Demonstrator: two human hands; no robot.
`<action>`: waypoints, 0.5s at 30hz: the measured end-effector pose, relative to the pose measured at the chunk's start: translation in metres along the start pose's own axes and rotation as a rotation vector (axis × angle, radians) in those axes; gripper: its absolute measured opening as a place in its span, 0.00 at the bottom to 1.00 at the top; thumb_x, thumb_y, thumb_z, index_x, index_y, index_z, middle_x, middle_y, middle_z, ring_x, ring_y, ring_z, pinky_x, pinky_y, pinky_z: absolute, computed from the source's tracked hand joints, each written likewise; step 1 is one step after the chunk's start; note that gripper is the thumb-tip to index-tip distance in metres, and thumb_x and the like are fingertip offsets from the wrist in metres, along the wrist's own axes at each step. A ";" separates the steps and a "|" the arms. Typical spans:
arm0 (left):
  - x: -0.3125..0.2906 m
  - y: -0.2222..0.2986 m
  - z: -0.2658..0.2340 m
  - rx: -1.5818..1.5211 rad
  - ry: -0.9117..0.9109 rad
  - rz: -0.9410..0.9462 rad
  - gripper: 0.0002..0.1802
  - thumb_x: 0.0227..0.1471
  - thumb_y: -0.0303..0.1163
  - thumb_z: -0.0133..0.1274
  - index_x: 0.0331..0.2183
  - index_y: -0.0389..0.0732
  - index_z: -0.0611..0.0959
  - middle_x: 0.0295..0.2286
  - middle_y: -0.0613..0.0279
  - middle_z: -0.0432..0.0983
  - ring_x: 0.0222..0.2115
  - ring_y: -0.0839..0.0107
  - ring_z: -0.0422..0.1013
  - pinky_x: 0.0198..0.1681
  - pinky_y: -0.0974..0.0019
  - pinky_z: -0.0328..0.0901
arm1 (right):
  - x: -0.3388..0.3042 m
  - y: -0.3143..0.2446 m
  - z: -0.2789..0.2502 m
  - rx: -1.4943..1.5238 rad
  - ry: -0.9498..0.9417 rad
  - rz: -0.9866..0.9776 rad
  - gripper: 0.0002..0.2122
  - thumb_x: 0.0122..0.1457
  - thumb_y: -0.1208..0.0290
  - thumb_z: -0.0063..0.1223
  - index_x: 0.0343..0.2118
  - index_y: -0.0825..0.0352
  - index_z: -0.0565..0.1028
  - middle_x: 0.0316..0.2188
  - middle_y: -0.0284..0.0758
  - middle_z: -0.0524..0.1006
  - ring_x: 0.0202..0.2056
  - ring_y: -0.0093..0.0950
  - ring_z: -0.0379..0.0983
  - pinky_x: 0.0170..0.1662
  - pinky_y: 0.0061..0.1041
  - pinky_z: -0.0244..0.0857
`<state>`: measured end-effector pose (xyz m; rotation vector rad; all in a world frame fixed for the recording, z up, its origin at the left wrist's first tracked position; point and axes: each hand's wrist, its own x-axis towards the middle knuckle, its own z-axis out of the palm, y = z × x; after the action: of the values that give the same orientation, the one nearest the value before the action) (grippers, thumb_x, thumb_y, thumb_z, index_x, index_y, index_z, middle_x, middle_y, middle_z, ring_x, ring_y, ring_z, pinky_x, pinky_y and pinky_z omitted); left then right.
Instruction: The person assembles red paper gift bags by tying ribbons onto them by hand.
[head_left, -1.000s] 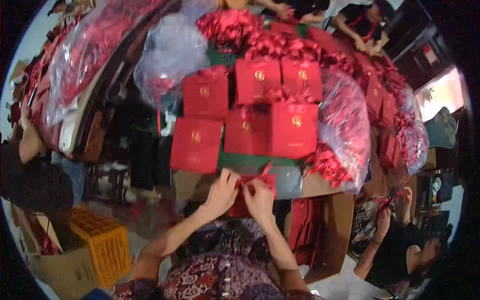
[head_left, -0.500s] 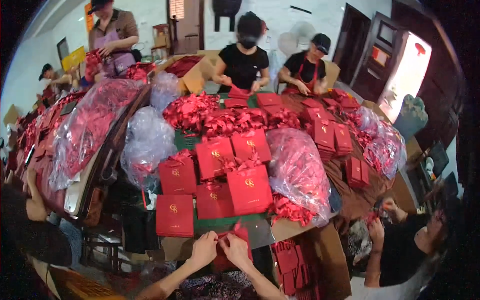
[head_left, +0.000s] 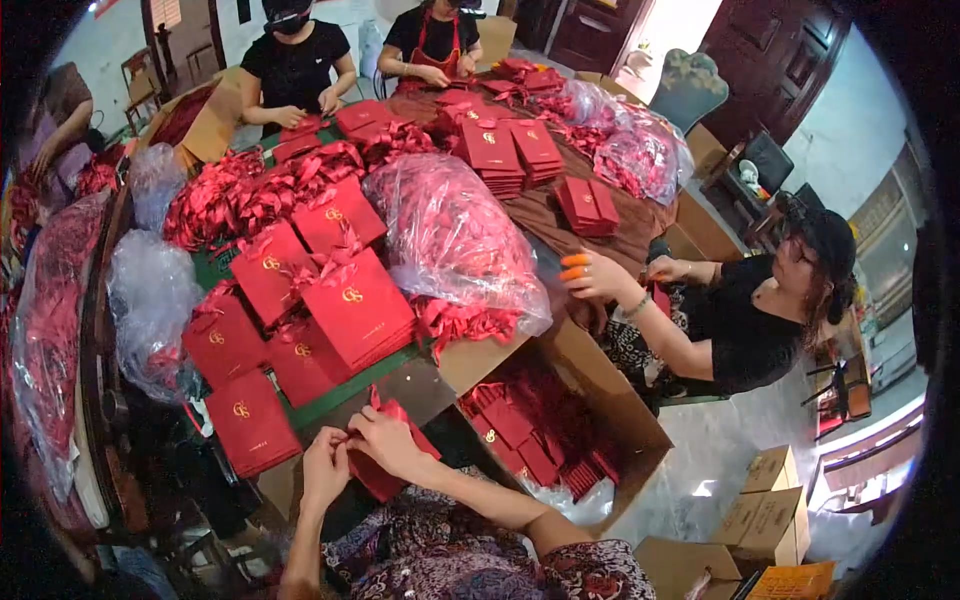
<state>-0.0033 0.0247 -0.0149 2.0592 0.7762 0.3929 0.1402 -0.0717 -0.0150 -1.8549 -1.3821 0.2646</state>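
Observation:
Down at the table's near edge, my left hand and my right hand meet with fingertips pinched together. Between them they grip a red ribbon on a red paper gift bag. The bag lies tilted beneath my hands, partly covered by the right one. Exactly how the ribbon runs between the fingertips is hidden. Just beyond stand stacks of red gift bags with gold emblems; the closest are a lower-left stack and a taller stack with ribbon bows on top.
A clear plastic sack of red ribbons sits right of the stacks. An open cardboard box holding red bags stands by my right arm. A co-worker sits at the right, one hand extended toward the table. Two others work across it.
The view has swung right, so the table appears shifted left and tilted. The co-worker at the right has raised a hand toward the table. My hands still pinch at the bag's ribbon.

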 end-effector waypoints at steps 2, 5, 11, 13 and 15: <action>-0.002 0.013 -0.004 0.019 0.018 -0.011 0.12 0.46 0.21 0.57 0.36 0.37 0.75 0.27 0.53 0.74 0.19 0.65 0.67 0.26 0.61 0.64 | 0.001 -0.004 -0.005 -0.021 -0.044 0.003 0.07 0.55 0.68 0.58 0.34 0.64 0.75 0.30 0.39 0.71 0.32 0.42 0.74 0.31 0.40 0.69; -0.010 0.010 0.002 0.062 0.103 -0.011 0.11 0.46 0.22 0.58 0.35 0.38 0.76 0.27 0.53 0.74 0.20 0.62 0.68 0.26 0.61 0.64 | 0.006 -0.014 -0.016 -0.079 -0.158 0.014 0.05 0.57 0.69 0.55 0.30 0.65 0.76 0.30 0.39 0.71 0.31 0.42 0.74 0.31 0.39 0.69; -0.013 0.017 0.001 0.114 0.189 0.117 0.08 0.46 0.21 0.57 0.32 0.37 0.78 0.30 0.54 0.76 0.31 0.52 0.73 0.33 0.59 0.68 | 0.017 -0.013 -0.012 -0.285 -0.274 -0.013 0.07 0.55 0.66 0.53 0.27 0.61 0.80 0.29 0.39 0.73 0.32 0.39 0.75 0.34 0.39 0.70; -0.018 0.014 0.008 -0.005 0.224 0.053 0.09 0.45 0.21 0.58 0.32 0.37 0.78 0.32 0.53 0.77 0.34 0.51 0.73 0.37 0.57 0.68 | 0.020 -0.005 -0.019 -0.054 -0.248 -0.018 0.08 0.55 0.64 0.54 0.26 0.61 0.81 0.29 0.42 0.76 0.30 0.44 0.76 0.33 0.45 0.69; -0.015 0.017 0.007 -0.002 0.221 0.188 0.08 0.46 0.22 0.58 0.32 0.37 0.79 0.33 0.53 0.77 0.36 0.52 0.73 0.39 0.57 0.68 | 0.030 -0.003 -0.031 -0.116 -0.386 0.046 0.09 0.56 0.62 0.53 0.29 0.59 0.82 0.30 0.43 0.77 0.34 0.45 0.76 0.37 0.45 0.70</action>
<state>-0.0049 0.0035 -0.0045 2.1170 0.7116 0.7364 0.1674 -0.0596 0.0159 -2.0053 -1.6405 0.6026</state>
